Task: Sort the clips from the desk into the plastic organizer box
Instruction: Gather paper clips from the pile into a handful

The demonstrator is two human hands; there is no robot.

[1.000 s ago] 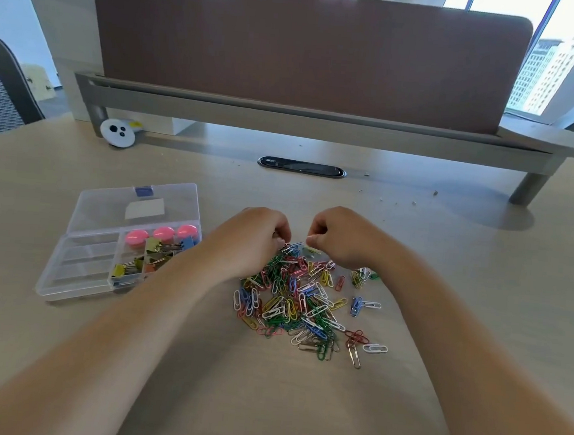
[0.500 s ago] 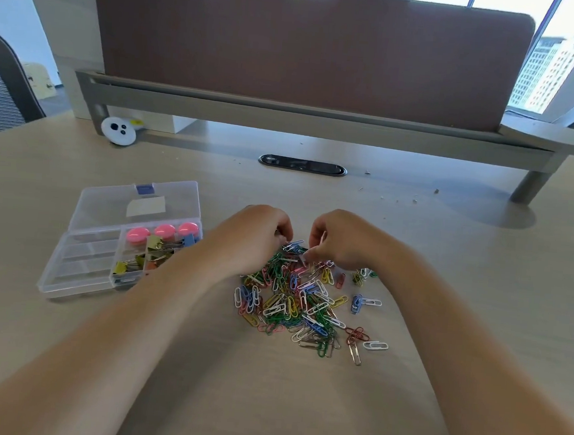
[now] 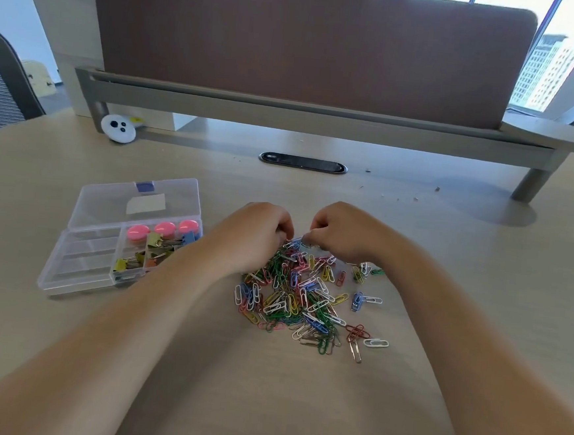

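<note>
A heap of coloured paper clips (image 3: pixel 306 299) lies on the desk in front of me. Both hands sit at the heap's far edge with fingers curled down. My left hand (image 3: pixel 253 237) and my right hand (image 3: pixel 341 233) almost meet, and their fingertips pinch at clips where the two hands come together. The clear plastic organizer box (image 3: pixel 79 269) lies open to the left, its lid folded back. Its right compartments hold pink round pieces (image 3: pixel 164 230) and several binder clips (image 3: pixel 152 251). The left compartments look bare.
A brown divider panel on a grey rail (image 3: pixel 304 115) crosses the back of the desk. A black cable slot (image 3: pixel 302 162) sits behind the hands. A small white round object (image 3: pixel 118 128) lies at the back left. A chair back (image 3: pixel 0 91) shows at far left.
The hands have drawn slightly closer together at the top of the heap. The clips and box have stayed put.
</note>
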